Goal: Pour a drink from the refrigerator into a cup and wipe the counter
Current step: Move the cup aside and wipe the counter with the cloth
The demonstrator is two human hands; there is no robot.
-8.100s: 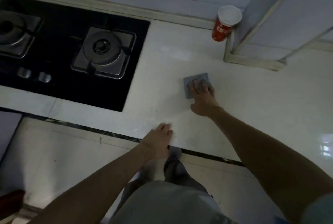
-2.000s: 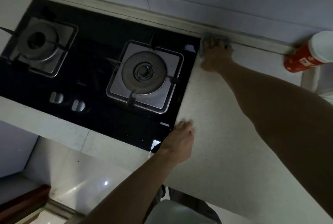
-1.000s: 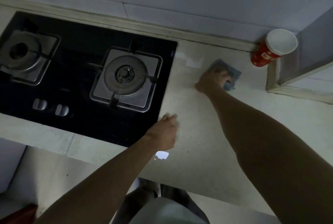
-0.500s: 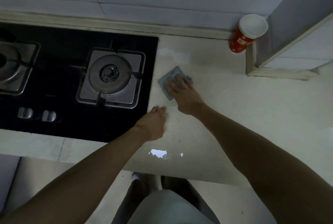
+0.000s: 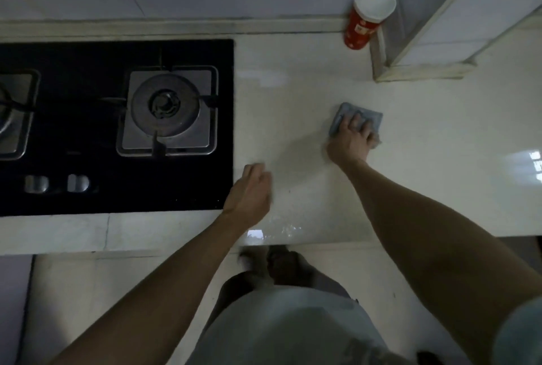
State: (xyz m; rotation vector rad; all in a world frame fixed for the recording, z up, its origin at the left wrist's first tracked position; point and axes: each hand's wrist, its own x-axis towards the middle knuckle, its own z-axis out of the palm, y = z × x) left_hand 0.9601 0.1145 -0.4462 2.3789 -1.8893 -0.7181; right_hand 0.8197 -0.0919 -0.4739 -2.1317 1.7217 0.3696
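Note:
A folded grey-blue cloth [image 5: 372, 116] lies flat on the pale counter [image 5: 293, 118], to the right of the hob. My right hand [image 5: 350, 140] presses down on the cloth with fingers spread over it. My left hand [image 5: 250, 191] rests on the counter by the hob's front right corner, fingers curled, with nothing in it. A red paper cup [image 5: 362, 27] with a white inside stands upright at the back, against the wall and a white pillar; its contents cannot be made out.
A black glass gas hob [image 5: 117, 53] with two burners and two knobs fills the counter's left part. A white tiled pillar [image 5: 434, 42] juts onto the counter at the back right. The counter's front edge runs just beyond my legs.
My right hand has slid the cloth from beside the hob to the right across the counter. My left hand has stayed near the hob's corner.

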